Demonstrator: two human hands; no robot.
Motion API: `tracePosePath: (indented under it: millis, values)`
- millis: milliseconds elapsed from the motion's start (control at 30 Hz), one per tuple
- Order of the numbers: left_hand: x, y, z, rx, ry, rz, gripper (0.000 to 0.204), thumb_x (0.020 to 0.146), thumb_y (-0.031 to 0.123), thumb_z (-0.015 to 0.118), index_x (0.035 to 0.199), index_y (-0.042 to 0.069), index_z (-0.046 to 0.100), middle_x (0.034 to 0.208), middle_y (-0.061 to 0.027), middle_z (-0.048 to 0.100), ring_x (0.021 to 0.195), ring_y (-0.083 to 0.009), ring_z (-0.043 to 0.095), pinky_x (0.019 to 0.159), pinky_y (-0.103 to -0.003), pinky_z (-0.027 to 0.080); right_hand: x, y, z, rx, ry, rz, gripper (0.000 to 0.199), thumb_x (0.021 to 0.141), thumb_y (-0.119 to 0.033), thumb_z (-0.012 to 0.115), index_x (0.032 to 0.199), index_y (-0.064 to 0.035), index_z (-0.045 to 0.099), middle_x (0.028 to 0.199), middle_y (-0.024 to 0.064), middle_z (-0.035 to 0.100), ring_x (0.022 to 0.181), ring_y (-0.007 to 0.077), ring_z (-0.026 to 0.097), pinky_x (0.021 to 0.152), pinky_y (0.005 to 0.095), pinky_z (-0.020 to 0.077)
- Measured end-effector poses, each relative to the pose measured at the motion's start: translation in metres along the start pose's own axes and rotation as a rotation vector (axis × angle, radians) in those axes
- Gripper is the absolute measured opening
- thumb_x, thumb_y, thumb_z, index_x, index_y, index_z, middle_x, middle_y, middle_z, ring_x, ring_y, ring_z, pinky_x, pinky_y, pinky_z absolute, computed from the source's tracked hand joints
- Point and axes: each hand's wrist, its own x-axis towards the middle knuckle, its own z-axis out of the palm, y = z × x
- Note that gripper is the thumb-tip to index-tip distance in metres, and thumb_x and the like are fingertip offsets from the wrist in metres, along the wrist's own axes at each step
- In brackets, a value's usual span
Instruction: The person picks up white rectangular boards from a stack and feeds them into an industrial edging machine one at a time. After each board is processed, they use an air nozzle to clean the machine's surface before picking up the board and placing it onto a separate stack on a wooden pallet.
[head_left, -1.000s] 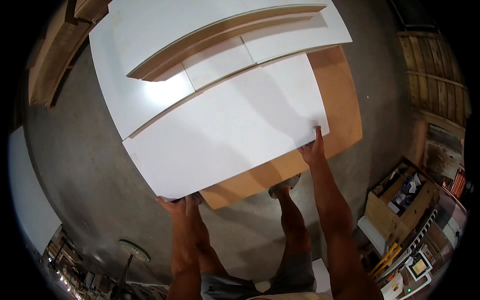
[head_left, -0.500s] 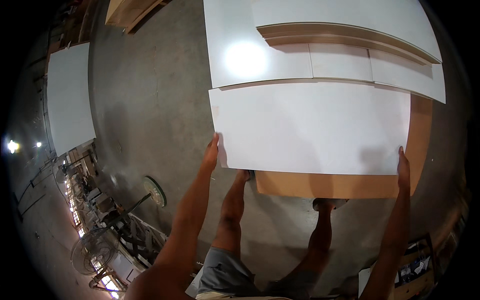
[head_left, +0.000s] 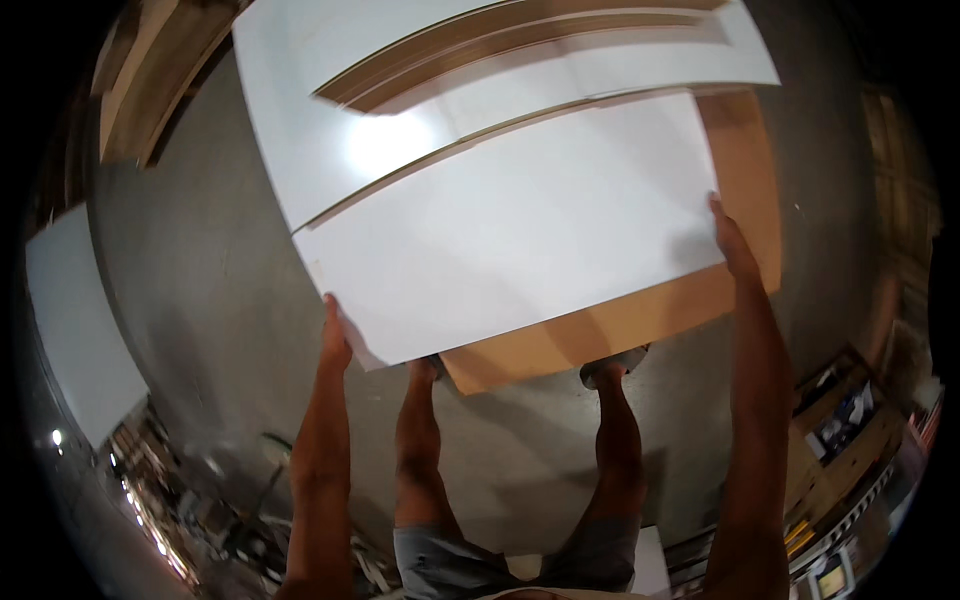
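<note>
panel lies between left hand and right hand, the hands clamped on its opposite short edges.

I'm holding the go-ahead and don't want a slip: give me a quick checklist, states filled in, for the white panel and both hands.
1. Left hand at the panel's left edge: ok, near the close corner.
2. Right hand at the opposite edge: ok.
3. Secure hold under the white panel: cannot tell, its underside is hidden.
4. Panel flush with the brown board: not ok, brown shows along the right and near sides.
5. Long brown strips off the panel: ok, they lie beyond it.
6. Right shoe clear of the board overhead: cannot tell.
</note>
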Motion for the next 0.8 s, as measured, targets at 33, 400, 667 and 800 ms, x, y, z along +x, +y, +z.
tracePosePath:
  millis: [33,400,667,800]
  values:
    - [0.001,0.009,-0.009,-0.012,-0.093,0.039,0.089,0.099,0.064,0.041,0.153,-0.004,0.021,0.157,-0.0166,0.031,0.142,-0.0306,0.033,0.118,-0.039,0.025,0.01,0.008,-0.002,0.026,-0.029,-0.12,0.08,0.1,-0.061,0.041,0.144,0.0062,0.043,0.147,0.0159,0.047,0.137,0.024,0.041,0.116,0.0329,0.0274]
    - [-0.396,-0.092,-0.105,0.9,0.423,-0.549,0.107,0.088,0.078,0.043,0.159,0.009,0.002,0.165,-0.0162,0.006,0.15,-0.0398,0.014,0.118,-0.054,0.018,-0.265,0.227,-0.039,0.051,0.001,0.363,0.077,0.099,-0.061,0.042,0.147,-0.0006,0.041,0.154,0.016,0.039,0.144,0.0273,0.034,0.117,0.0387,0.0272]
    - [-0.525,-0.137,0.076,1.169,-0.192,-0.45,0.093,0.094,0.064,0.049,0.155,0.0,0.02,0.159,-0.0219,0.026,0.146,-0.0364,0.026,0.116,-0.045,0.027,-0.714,0.481,-0.084,-0.057,-0.003,0.696,0.062,0.101,-0.053,0.043,0.134,-0.0025,0.057,0.127,0.0183,0.06,0.11,0.0322,0.058,0.096,0.0416,0.0443]
    - [-0.443,-0.101,0.099,1.484,-0.445,0.148,0.081,0.097,0.059,0.047,0.149,-0.001,0.032,0.151,-0.0224,0.039,0.137,-0.0405,0.041,0.114,-0.045,0.031,-0.853,0.437,-0.012,0.529,0.163,0.954,0.052,0.1,-0.042,0.051,0.135,-0.0038,0.054,0.12,0.0191,0.064,0.107,0.0353,0.061,0.092,0.0508,0.0473]
